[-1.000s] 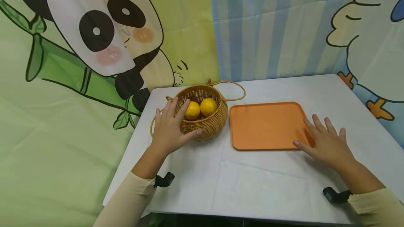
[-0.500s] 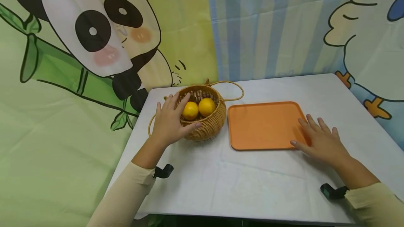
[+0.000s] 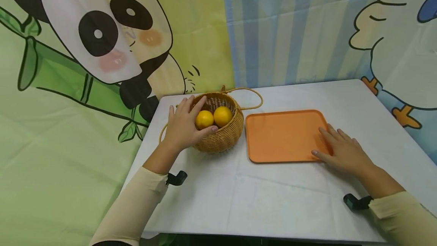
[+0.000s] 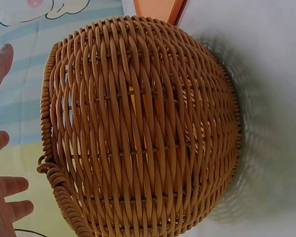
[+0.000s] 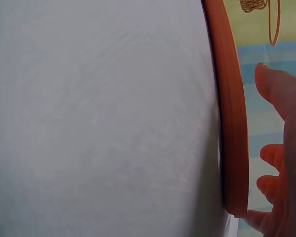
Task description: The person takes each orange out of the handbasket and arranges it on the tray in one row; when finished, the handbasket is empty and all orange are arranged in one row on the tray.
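A round woven wicker basket (image 3: 222, 139) stands on the table, its thin looped handle folded out to either side. Two round yellow-orange fruits, a left one (image 3: 204, 119) and a right one (image 3: 223, 116), lie inside it. My left hand (image 3: 184, 128) hovers over the basket's near-left rim with fingers spread; in the left wrist view its fingertips stay apart from the wicker wall (image 4: 138, 128). An orange rectangular tray (image 3: 283, 136) lies flat to the basket's right. Over the tray's right edge my right hand (image 3: 345, 151) is held with fingers extended, holding nothing.
A white cloth covers the table (image 3: 273, 200), whose front edge runs along the bottom of the head view. Behind it hangs a printed backdrop (image 3: 198, 29) with a panda and stripes. Each wrist wears a small black camera, such as the left one (image 3: 176, 178).
My left hand has risen slightly over the basket rim. My right hand has shifted left, nearer the tray's right edge. The view has drifted a little; basket, fruits and tray stay in place.
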{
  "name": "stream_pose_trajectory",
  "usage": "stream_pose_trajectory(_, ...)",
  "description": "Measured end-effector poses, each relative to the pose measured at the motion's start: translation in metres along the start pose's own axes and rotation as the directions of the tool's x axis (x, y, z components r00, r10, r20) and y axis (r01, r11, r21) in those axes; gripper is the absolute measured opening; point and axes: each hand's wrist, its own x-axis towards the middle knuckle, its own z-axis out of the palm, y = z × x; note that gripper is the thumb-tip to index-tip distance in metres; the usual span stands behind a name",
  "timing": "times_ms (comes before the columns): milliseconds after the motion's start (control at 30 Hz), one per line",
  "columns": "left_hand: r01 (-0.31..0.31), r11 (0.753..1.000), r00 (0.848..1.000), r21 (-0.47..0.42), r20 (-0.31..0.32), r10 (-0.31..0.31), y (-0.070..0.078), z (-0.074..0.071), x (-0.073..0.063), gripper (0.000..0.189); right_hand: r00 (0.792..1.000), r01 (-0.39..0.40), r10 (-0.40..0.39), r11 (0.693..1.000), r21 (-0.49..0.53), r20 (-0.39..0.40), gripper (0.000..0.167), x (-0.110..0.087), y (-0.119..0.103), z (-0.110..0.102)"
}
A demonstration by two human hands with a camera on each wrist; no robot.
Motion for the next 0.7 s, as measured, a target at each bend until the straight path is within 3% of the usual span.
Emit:
stream_pose_trajectory(367,0.006,1.0,0.998,0.027,0.066,-0.008,0.003,-0.005,0.018,0.105,0.999,0.017,-0.018,1.0,0.015,0.029,0.102,0.004,0.002,-0.002)
stream_pose_trajectory(700,-0.005,1.0,0.987,-0.013,0.158,0.007,-0.004,-0.004,0.035,0.103,0.998,0.049,-0.051,0.998,0.044,0.046,0.086,0.009,0.008,0.002)
